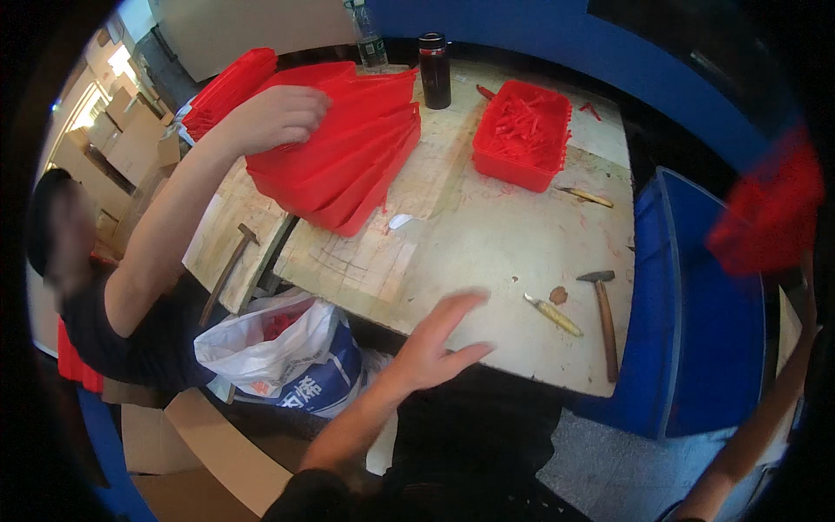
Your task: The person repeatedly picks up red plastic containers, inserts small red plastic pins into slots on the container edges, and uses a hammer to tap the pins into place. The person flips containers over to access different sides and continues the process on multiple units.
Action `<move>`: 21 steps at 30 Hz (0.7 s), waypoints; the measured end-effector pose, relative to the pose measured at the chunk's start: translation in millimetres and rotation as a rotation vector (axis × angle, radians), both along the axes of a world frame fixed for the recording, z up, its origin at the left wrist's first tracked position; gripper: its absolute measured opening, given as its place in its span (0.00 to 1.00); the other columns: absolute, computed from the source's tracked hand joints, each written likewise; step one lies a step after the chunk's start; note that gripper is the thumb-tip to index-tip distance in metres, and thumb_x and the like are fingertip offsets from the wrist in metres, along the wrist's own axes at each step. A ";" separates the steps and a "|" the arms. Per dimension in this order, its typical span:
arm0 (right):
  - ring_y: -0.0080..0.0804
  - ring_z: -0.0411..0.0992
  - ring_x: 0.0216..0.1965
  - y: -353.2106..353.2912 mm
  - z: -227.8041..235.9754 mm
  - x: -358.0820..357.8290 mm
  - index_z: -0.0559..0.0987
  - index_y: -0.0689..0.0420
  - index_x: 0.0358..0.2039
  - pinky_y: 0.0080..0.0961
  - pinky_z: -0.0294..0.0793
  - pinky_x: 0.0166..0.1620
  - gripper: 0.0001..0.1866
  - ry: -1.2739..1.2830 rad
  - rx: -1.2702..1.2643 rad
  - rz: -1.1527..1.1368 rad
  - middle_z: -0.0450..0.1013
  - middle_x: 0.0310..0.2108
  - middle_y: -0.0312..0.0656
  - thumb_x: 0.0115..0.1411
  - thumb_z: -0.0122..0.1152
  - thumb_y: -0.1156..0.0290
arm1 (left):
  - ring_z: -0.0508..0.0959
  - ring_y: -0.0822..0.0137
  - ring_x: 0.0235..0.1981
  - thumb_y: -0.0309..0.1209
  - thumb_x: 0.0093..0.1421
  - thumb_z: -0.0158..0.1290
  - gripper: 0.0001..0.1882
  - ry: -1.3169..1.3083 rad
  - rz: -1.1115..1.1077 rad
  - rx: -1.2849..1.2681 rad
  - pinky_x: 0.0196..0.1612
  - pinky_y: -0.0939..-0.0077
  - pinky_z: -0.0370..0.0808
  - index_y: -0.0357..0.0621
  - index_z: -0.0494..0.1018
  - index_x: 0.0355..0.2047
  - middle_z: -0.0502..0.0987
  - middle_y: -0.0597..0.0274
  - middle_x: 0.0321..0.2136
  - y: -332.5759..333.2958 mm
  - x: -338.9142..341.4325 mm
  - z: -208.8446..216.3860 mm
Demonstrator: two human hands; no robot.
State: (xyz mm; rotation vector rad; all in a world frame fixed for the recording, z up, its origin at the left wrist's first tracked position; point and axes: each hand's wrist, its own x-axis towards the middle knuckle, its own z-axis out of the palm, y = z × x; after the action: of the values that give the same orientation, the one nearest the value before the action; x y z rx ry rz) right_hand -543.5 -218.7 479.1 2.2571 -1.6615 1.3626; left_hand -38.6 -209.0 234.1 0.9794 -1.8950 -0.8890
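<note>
My left hand (439, 339) is held over the near edge of the worktable, fingers stretched and thumb apart, with nothing in it. At the far right, my right hand (807, 271) grips a red plastic piece (770, 209) above the blue bin. That piece is blurred, and the fingers are mostly hidden at the picture's rim. Right of my left hand lie a yellow-handled knife (557, 315) and a wooden-handled hammer (606, 326). A stack of red plastic pieces (348, 165) fans out on the table's far left, with a co-worker's hand (283, 117) over it.
A red basket (513, 174) holds red scraps; a second knife (587, 197) lies beside it. Behind stand a dark flask (434, 71) and a clear bottle (371, 43). Another hammer (228, 271) lies left. A white sack (270, 348) hangs below the table; a blue bin (709, 304) stands right.
</note>
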 end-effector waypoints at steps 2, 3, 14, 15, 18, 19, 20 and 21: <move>0.43 0.73 0.49 12.6 -5.2 78.8 0.65 0.61 0.60 0.44 0.75 0.53 0.37 -0.235 0.043 0.141 0.72 0.51 0.49 0.54 0.69 0.59 | 0.63 0.48 0.65 0.37 0.49 0.70 0.49 0.038 0.121 -0.290 0.66 0.61 0.59 0.31 0.57 0.66 0.62 0.40 0.64 -4.5 -17.2 36.0; 0.41 0.73 0.48 10.9 -22.9 119.1 0.67 0.61 0.58 0.41 0.75 0.52 0.36 -0.378 0.087 0.215 0.72 0.50 0.48 0.54 0.70 0.59 | 0.60 0.44 0.67 0.46 0.48 0.71 0.57 0.015 0.165 -0.472 0.68 0.59 0.57 0.29 0.51 0.68 0.58 0.37 0.66 -7.4 -20.4 49.4; 0.43 0.74 0.49 -11.4 -277.1 258.6 0.71 0.59 0.56 0.36 0.78 0.45 0.27 -0.064 0.524 0.190 0.71 0.52 0.49 0.58 0.65 0.63 | 0.76 0.62 0.19 0.31 0.52 0.68 0.12 -0.400 0.493 -0.555 0.24 0.68 0.71 0.38 0.77 0.30 0.76 0.56 0.19 -10.7 73.8 17.7; 0.44 0.74 0.47 -8.9 -293.3 245.5 0.73 0.58 0.54 0.37 0.78 0.42 0.25 0.101 0.371 0.069 0.72 0.51 0.48 0.57 0.65 0.65 | 0.75 0.59 0.17 0.33 0.51 0.68 0.13 -0.521 0.412 -0.625 0.22 0.65 0.69 0.39 0.76 0.28 0.75 0.56 0.18 -12.1 75.0 -1.4; 0.46 0.73 0.43 -6.8 -332.6 225.6 0.74 0.56 0.49 0.40 0.79 0.39 0.21 0.339 0.343 -0.085 0.71 0.43 0.47 0.54 0.64 0.69 | 0.73 0.63 0.18 0.33 0.50 0.66 0.11 -0.683 0.319 -0.644 0.22 0.67 0.65 0.44 0.74 0.24 0.71 0.63 0.16 -13.6 73.3 -48.0; 0.46 0.73 0.42 -5.4 -341.3 221.4 0.75 0.56 0.47 0.41 0.78 0.38 0.19 0.386 0.453 -0.115 0.71 0.41 0.46 0.54 0.63 0.70 | 0.73 0.63 0.19 0.33 0.50 0.65 0.10 -0.674 0.285 -0.658 0.23 0.67 0.65 0.44 0.75 0.25 0.71 0.62 0.17 -11.4 73.1 -58.2; 0.45 0.73 0.40 -3.3 -347.4 218.8 0.74 0.57 0.41 0.42 0.77 0.40 0.13 0.314 0.457 -0.073 0.69 0.35 0.45 0.55 0.61 0.72 | 0.74 0.61 0.20 0.33 0.48 0.67 0.12 -0.737 0.219 -0.593 0.24 0.66 0.66 0.42 0.75 0.26 0.72 0.61 0.18 -9.5 74.5 -63.8; 0.46 0.72 0.41 -1.2 -351.0 215.5 0.74 0.58 0.40 0.42 0.77 0.41 0.11 0.308 0.539 -0.153 0.69 0.35 0.46 0.56 0.59 0.73 | 0.74 0.59 0.20 0.33 0.47 0.68 0.14 -0.724 0.157 -0.599 0.24 0.64 0.67 0.41 0.75 0.27 0.73 0.60 0.19 -6.9 77.3 -65.7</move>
State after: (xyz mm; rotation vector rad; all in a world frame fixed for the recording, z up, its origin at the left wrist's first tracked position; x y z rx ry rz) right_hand -328.0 -220.0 128.0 2.3528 -2.2137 0.5356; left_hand 38.7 -215.9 168.4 1.1181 -2.4125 0.1898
